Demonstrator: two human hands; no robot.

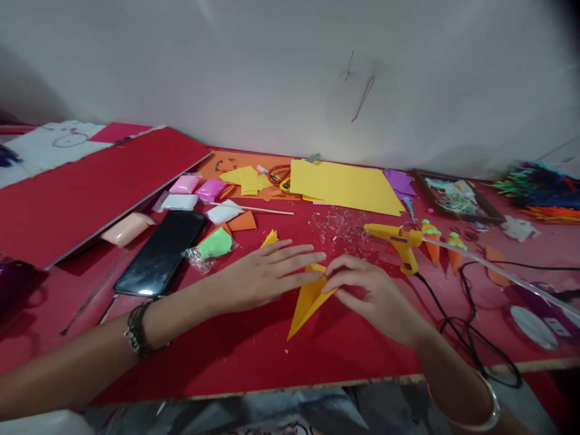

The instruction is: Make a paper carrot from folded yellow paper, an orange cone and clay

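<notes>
Left hand [260, 275]: while its fingers stretch out flat over the top of the folded paper, the palm faces down and grasps nothing that shows; the fingertips lie close to the right hand.
Right hand [371, 296]: curled, thumb and fingers pinching the right-hand edge of the folded paper.
Folded yellow paper [308, 302]: between the hands, above the near part of the red counter [203, 362], its narrow point toward the wearer; the left fingers hide part of its top.
Small yellow piece [270, 237]: just beyond the left hand, partly covered by it.
Glue gun [399, 237]: beyond the right hand, nozzle to the left, a long clear glue stick [507, 273] running out of its back; its black cord [435, 302] loops beside the right forearm — the nearest clutter on that side.
Orange cones [432, 246]: two, with yellow-green tops, just right of the gun.
Phone [162, 254]: dark, lying beyond the left forearm, packets of coloured material [185, 183] around its far end, a green packet [215, 243] near the left hand.
Far side: a yellow sheet [347, 186] beside scissors [280, 175] and paper scraps [248, 180]; purple paper [400, 182] and a tray [423, 192] of small items stand farther right.
Clippings [338, 232]: scattered between the sheet and the hands.
</notes>
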